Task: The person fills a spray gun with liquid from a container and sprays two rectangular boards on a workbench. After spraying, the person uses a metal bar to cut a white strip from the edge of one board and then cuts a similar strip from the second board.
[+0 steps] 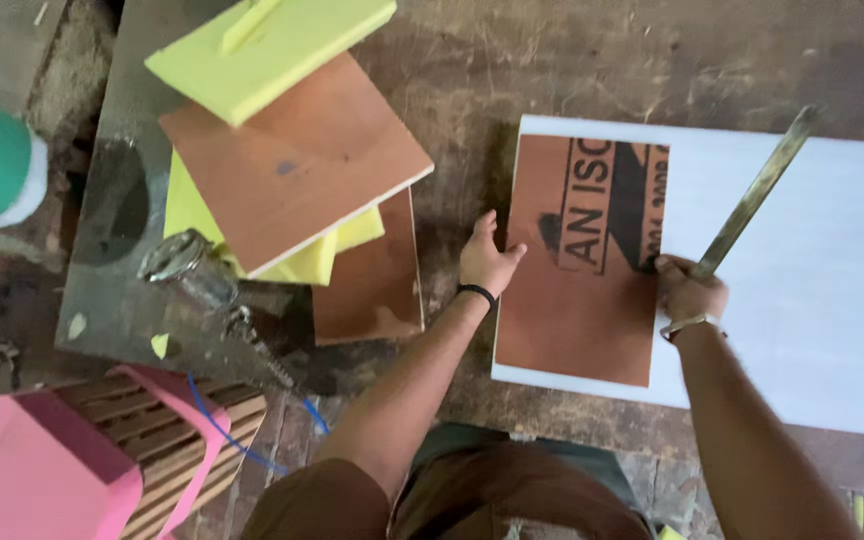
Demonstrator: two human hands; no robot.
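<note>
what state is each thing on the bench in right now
brown board: flat on the white sheet, left edge pinned
white sheet: flat on the bench
left hand: pressing the board's edge
right hand: gripping a metal blade
metal blade: tilted, tip raised
stacked panels: piled askew

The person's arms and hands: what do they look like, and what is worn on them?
Both arms are bare, with no sleeves visible. The left hand has a thin black band at its wrist. The right hand has a light metallic bracelet or watch at its wrist. No gloves.
</note>
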